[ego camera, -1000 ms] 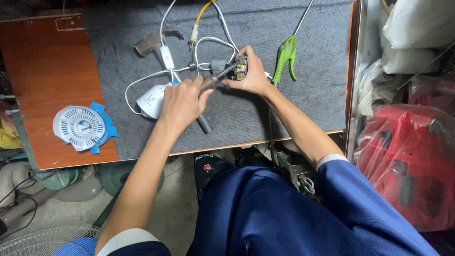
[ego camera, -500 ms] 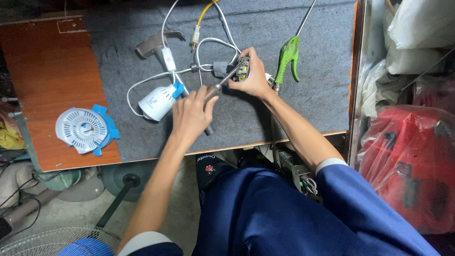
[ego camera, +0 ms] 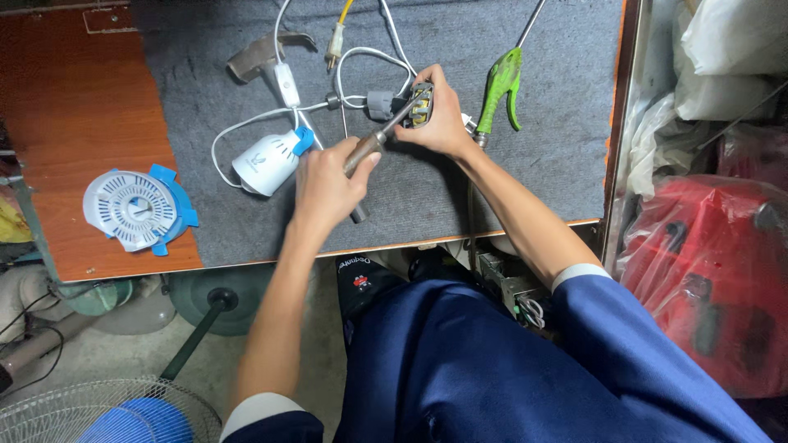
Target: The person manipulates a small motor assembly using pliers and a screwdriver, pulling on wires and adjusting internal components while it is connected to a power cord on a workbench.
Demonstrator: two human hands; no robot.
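Observation:
My left hand (ego camera: 326,182) grips the brown handle of a screwdriver (ego camera: 371,144) whose shaft points up and right into a small dark electrical part (ego camera: 420,105). My right hand (ego camera: 443,123) pinches that part over the grey felt mat (ego camera: 509,189). White cables (ego camera: 361,57) run from the part to a white and blue motor housing (ego camera: 267,161) lying just left of my left hand.
A green-handled tool (ego camera: 501,82) lies right of my right hand. A white and blue round cover (ego camera: 135,209) rests on the wooden table (ego camera: 74,107). A yellow-wired plug (ego camera: 334,45) and a grey metal piece (ego camera: 258,51) lie at the back. Red bagged goods (ego camera: 706,271) stand right; a fan grille (ego camera: 107,410) lower left.
My left hand has slid back along the screwdriver handle toward me, and the white motor housing is now uncovered. My right hand keeps hold of the dark part.

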